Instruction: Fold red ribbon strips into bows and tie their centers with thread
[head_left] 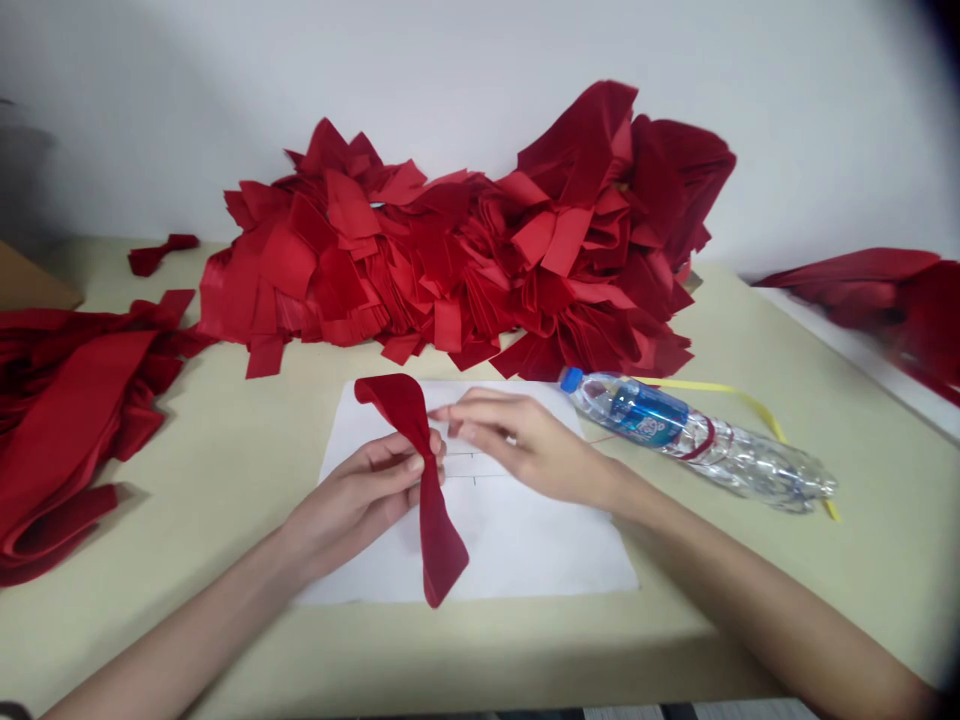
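Observation:
A red velvety fabric strip (446,545) is gathered narrow at its middle, its ends flaring up to the left and down to the right. My left hand (375,480) pinches it at that narrow part. Just right of the strip, my right hand (517,435) has thumb and fingertips drawn together close to the gathered spot; whatever lies between them is too small to make out. Both hands are over a white paper sheet (540,550) marked with thin lines and short ticks. A thin red thread (600,438) shows between my right wrist and a plastic bottle (652,415).
Along the wall rises a large heap of red fabric strips (450,260). More red strips (82,400) lie at the left, beside a small tied red piece (161,253). Behind the bottle curves a yellow band (720,388). Red fabric (885,290) rests on a white surface at the right.

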